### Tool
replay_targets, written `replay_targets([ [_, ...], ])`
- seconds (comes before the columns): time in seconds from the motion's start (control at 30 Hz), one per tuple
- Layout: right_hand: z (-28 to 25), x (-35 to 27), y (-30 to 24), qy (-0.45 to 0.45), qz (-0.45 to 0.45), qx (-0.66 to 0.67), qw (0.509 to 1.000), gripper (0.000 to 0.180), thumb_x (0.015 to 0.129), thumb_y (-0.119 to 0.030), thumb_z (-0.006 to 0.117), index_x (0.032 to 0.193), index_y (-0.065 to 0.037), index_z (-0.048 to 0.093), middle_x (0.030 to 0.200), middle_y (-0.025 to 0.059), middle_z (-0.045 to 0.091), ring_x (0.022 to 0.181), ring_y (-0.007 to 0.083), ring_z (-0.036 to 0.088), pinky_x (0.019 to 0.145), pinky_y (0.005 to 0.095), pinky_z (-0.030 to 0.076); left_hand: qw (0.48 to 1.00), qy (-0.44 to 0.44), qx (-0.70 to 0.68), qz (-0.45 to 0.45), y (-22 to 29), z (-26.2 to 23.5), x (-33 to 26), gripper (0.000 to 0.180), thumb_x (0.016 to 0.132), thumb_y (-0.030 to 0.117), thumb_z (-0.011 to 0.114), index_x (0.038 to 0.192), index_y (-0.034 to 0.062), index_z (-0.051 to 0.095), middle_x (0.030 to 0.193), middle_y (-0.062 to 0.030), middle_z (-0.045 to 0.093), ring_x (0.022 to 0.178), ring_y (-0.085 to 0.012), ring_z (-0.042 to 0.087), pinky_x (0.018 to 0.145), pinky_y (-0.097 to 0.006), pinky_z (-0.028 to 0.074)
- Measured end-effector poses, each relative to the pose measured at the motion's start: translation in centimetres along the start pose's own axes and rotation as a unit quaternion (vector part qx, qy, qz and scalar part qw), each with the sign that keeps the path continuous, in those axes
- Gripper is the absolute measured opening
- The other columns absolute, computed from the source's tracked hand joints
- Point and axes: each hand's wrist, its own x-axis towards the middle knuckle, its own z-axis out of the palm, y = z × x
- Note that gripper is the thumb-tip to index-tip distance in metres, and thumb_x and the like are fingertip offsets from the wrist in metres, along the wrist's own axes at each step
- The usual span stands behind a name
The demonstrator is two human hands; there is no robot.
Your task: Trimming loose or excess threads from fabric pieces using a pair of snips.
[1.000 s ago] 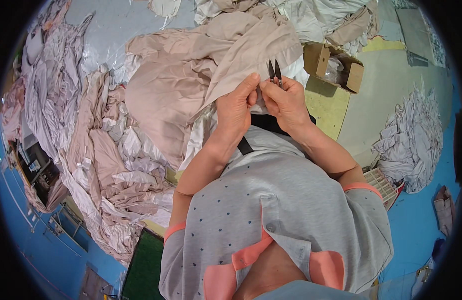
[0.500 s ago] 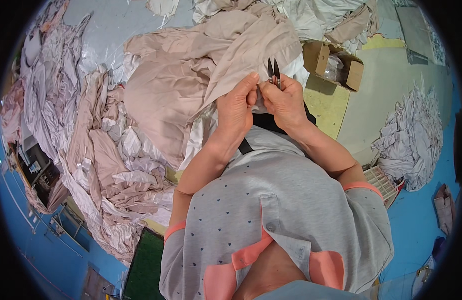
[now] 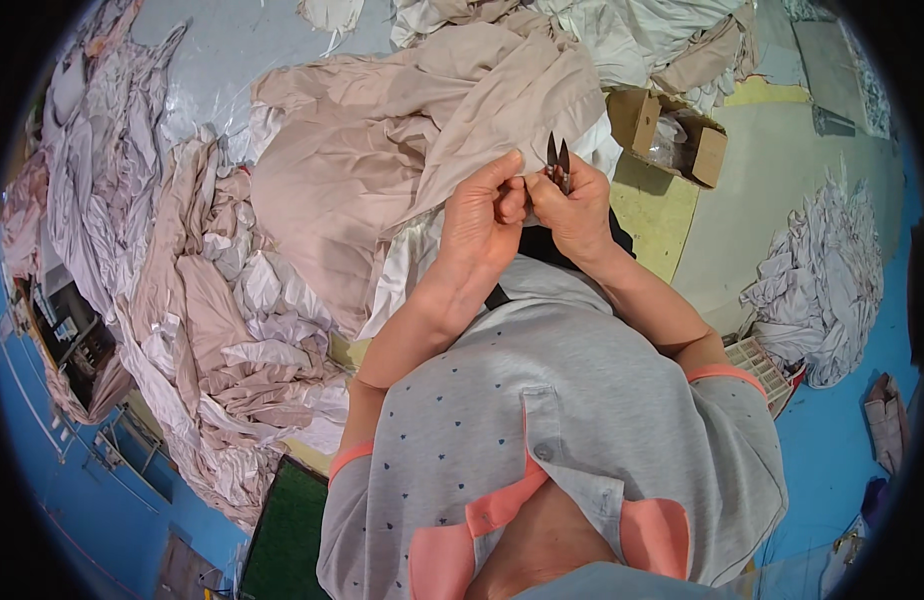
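A large piece of beige fabric lies bunched in front of me, with a white layer showing under its edges. My left hand is closed, its thumb and fingers pinching the near right edge of this fabric. Close beside it, my right hand grips a pair of thread snips, the dark pointed blades standing up past the fingers. Right thumb and forefinger also press together near the fabric edge, almost touching the left fingers. What exactly lies between those fingertips is hidden.
Heaped beige and white garments spread along the left. More pale cloth lies at the back. An open cardboard box stands right of the hands. Farther right are a greyish cloth pile and a cream plastic crate.
Both hands have shifted slightly right and nearer to me, still close together. The snips have moved with the right hand, and their blades reach less far out.
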Motion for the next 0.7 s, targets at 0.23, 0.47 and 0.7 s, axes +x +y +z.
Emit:
replay_targets([
  [0.23,0.0,-0.3,0.5,-0.012,-0.032,-0.040,0.999,0.006,0.090,-0.007,0.058,0.089,-0.002,0.061,0.062,-0.0044,0.051,0.047,0.0016,0.039,0.042,0.0190,0.028,0.999,-0.023,-0.040,0.016,0.3,0.1,0.4,0.019,0.084,0.015,0.070,0.073,0.0086,0.056,0.063,-0.0007,0.052,0.046,-0.0092,0.040,0.044,-0.024,0.028],
  [0.47,-0.1,0.1,-0.7,0.000,0.019,0.063,0.998,0.009,0.090,-0.010,0.061,0.086,-0.003,0.060,0.058,-0.0045,0.047,0.043,0.0028,0.034,0.039,0.0203,0.023,0.999,-0.026,-0.018,0.021,0.6,0.2,0.4,0.021,0.086,0.018,0.069,0.073,0.0079,0.055,0.063,-0.0010,0.051,0.048,-0.0094,0.041,0.046,-0.024,0.028],
  [0.7,0.2,0.9,-1.7,0.033,0.108,0.174,0.978,0.024,0.092,-0.020,0.063,0.072,-0.011,0.054,0.053,-0.0034,0.046,0.040,0.0052,0.035,0.037,0.0210,0.023,0.992,-0.059,0.063,0.095,0.8,-1.4,-0.9,0.024,0.092,0.016,0.061,0.071,0.0074,0.054,0.062,0.0008,0.044,0.051,-0.0089,0.034,0.051,-0.024,0.028],
])
